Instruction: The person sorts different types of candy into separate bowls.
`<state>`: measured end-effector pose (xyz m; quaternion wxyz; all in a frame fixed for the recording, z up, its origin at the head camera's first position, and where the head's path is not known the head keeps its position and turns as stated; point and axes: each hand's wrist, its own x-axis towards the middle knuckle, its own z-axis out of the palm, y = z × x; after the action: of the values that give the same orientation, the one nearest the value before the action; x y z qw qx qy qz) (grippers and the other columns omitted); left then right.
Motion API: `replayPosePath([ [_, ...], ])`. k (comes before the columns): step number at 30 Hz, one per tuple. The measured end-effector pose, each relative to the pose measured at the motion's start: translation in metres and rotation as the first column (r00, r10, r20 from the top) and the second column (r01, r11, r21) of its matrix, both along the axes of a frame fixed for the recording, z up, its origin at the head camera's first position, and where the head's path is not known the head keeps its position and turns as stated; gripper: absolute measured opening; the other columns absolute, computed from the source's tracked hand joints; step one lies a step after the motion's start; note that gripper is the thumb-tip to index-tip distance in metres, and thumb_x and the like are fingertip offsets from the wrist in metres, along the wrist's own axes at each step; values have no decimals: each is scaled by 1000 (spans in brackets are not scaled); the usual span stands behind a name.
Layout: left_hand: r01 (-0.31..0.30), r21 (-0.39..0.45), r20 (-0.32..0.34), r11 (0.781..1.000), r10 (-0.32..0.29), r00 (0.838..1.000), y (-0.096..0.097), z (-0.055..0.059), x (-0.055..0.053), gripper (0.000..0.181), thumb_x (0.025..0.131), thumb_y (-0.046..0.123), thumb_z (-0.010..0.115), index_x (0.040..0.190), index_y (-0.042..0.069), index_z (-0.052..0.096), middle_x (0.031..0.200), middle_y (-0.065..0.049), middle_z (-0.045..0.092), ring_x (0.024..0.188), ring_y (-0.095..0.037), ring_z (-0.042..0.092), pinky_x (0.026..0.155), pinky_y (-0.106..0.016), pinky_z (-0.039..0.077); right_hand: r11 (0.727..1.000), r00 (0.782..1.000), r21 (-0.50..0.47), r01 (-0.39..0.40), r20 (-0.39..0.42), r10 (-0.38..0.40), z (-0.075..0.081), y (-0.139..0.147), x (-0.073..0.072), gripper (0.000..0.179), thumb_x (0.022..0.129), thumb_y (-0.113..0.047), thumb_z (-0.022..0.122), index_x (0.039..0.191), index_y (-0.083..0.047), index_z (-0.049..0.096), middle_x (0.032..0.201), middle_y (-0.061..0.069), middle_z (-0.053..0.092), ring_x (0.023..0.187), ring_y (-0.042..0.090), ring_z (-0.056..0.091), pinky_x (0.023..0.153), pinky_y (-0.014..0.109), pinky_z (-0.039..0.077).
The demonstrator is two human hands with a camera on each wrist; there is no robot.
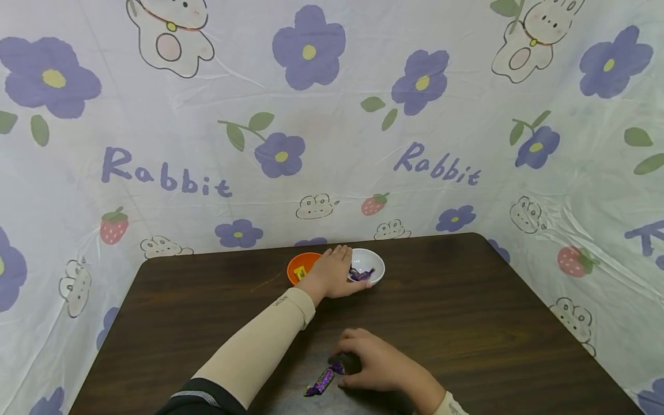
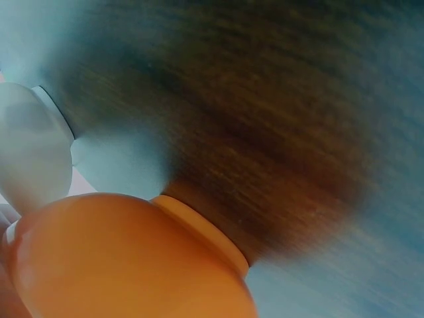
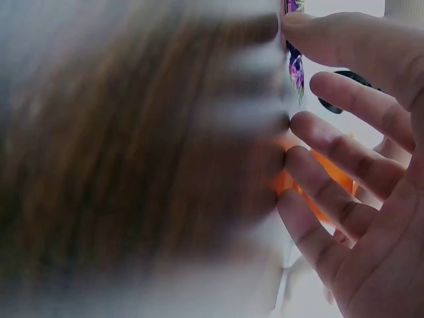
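Observation:
Near the table's far side, my left hand (image 1: pixel 333 274) reaches over the gap between an orange bowl (image 2: pixel 119 258) and a white bowl (image 2: pixel 33 146). Its fingers are straight and lie along the white bowl's left side, with the thumb at the near rim. A yellow-wrapped piece (image 1: pixel 300 272) sits in the orange bowl; purple-wrapped candy (image 1: pixel 361 274) lies in the white one. Closer to me, my right hand (image 1: pixel 378 360) stands with parted fingers, fingertips right at the tabletop. A purple-wrapped candy (image 1: pixel 324 381) lies by its thumb, and another purple wrapper end (image 1: pixel 338 367) shows between thumb and fingers.
The dark wood-grain table (image 1: pixel 467 311) ends just behind the bowls. A white cloth (image 1: pixel 332 127) printed with flowers and rabbits hangs behind it and along both sides. My left forearm (image 1: pixel 259 346) crosses the table's near left part.

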<state>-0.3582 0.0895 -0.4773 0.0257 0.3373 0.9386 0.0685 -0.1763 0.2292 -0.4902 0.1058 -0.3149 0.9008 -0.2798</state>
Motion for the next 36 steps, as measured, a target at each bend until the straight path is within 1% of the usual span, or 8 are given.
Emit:
replayPosePath([
  [5, -7, -2, -2, 1000, 7, 1000, 1, -2, -1, 108, 96, 81, 45, 167, 2, 28, 174, -16, 31, 163, -32, 29, 135, -49, 22, 1000, 1000, 3, -7, 17, 7, 1, -3, 0, 31, 90, -28, 87, 119, -25, 77, 117, -10, 66, 115, 5, 58, 104, 34, 55],
  [10, -4, -7, -9, 1000, 4, 1000, 1, -2, -1, 108, 96, 81, 45, 167, 1, 28, 174, -17, 32, 163, -32, 29, 134, -50, 23, 999, 999, -6, -38, 11, 38, 2, -7, 1, 27, 90, -24, 87, 116, -23, 79, 115, -10, 66, 112, 4, 60, 102, 30, 55],
  [17, -4, 6, -14, 1000, 4, 1000, 1, -1, 0, 107, 96, 80, 46, 166, 0, 30, 173, -18, 33, 162, -33, 31, 134, -50, 24, 996, 996, -29, -86, 7, 87, 1, -15, 2, 23, 91, -18, 85, 113, -18, 79, 109, -7, 67, 99, 2, 61, 92, 21, 56],
  [20, -1, 13, -11, 1000, 1, 1000, 1, 1, 1, 107, 97, 79, 47, 165, -1, 31, 173, -19, 34, 162, -34, 31, 134, -50, 25, 995, 995, -27, -97, 3, 97, 0, -18, 2, 19, 92, -17, 83, 110, -19, 79, 107, -8, 67, 96, 0, 61, 89, 19, 55],
  [24, -6, 15, -7, 1000, 6, 1000, 1, 0, 0, 104, 97, 77, 48, 165, 0, 32, 173, -18, 35, 162, -33, 32, 133, -50, 26, 994, 994, -22, -105, -2, 105, -1, -21, 3, 13, 93, -15, 81, 106, -18, 79, 106, -8, 68, 93, -1, 60, 87, 17, 55],
  [31, -2, 20, -6, 1000, 2, 1000, 1, -4, -2, 107, 96, 80, 47, 166, 0, 31, 173, -18, 34, 162, -34, 31, 134, -50, 24, 994, 993, -1, -110, 31, 110, 1, -22, 6, 7, 95, -20, 81, 102, -20, 78, 98, -10, 66, 83, -3, 58, 76, 13, 52],
  [36, -5, 11, -14, 1000, 5, 1000, 2, -4, -3, 109, 95, 81, 45, 165, 0, 31, 173, -18, 34, 162, -33, 31, 134, -50, 24, 992, 991, -9, -126, 45, 126, 4, -21, 11, 6, 95, -20, 81, 100, -18, 78, 94, -8, 66, 78, -3, 59, 69, 12, 51],
])
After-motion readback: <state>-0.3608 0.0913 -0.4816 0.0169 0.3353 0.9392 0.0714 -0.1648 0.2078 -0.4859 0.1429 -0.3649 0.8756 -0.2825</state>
